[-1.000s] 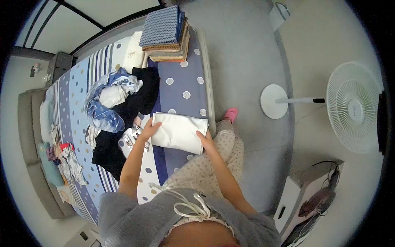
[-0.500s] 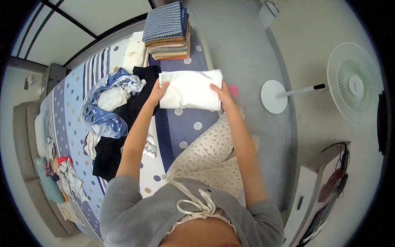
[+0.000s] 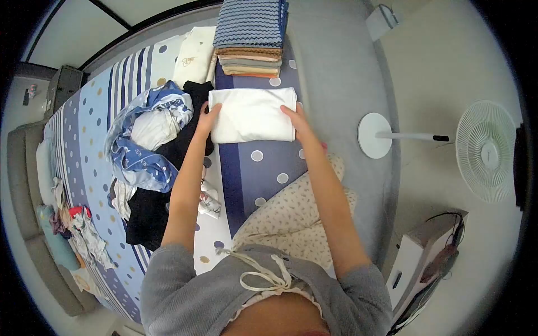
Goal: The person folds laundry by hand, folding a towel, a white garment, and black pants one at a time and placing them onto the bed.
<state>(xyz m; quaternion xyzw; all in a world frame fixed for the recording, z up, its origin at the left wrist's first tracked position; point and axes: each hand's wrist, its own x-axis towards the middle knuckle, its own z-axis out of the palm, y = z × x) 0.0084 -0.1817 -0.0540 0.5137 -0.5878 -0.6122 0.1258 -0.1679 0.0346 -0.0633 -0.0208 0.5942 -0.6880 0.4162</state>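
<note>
A folded white cloth [image 3: 252, 115] lies level between my hands, over the dark blue dotted edge of the bed. My left hand [image 3: 208, 119] grips its left side, thumb on top and the other fingers partly hidden. At its right side my right hand [image 3: 297, 120] holds on in the same way, thumb on the upper face. Just beyond the cloth stands a stack of folded textiles [image 3: 250, 31], a blue wavy-patterned one on top. Left of my left hand are black clothing [image 3: 150, 215] and a crumpled blue and white garment [image 3: 134, 159].
A folded cream cloth [image 3: 193, 59] lies left of the stack. More clothes [image 3: 89, 235] are near the headboard [image 3: 28, 173]. On the right are a white standing fan [image 3: 486, 151] and a white cabinet [image 3: 406, 269] with cables on it.
Both hands have carried the white cloth forward from near my legs to just before the stack, keeping their hold. The view has shifted, and the stack appears nearer.
</note>
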